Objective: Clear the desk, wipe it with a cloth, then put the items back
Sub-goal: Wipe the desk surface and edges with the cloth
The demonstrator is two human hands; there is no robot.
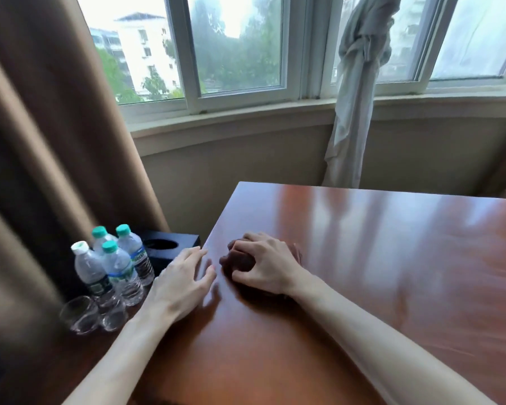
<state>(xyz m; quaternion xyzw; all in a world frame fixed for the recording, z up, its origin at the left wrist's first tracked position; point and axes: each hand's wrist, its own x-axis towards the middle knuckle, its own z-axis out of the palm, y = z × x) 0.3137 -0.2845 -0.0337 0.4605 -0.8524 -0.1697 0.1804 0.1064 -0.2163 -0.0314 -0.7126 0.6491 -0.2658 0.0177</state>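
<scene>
The glossy reddish-brown desk fills the lower right of the head view. My right hand grips a dark brown cloth bunched on the desk near its left edge. My left hand lies flat with straight fingers on that left edge, just beside the cloth. Left of the desk, on a lower dark surface, stand several water bottles, two clear glasses and a black tissue box.
A heavy brown curtain hangs at the left behind the bottles. A knotted white sheer curtain hangs beyond the desk's far edge, in front of the windows and sill.
</scene>
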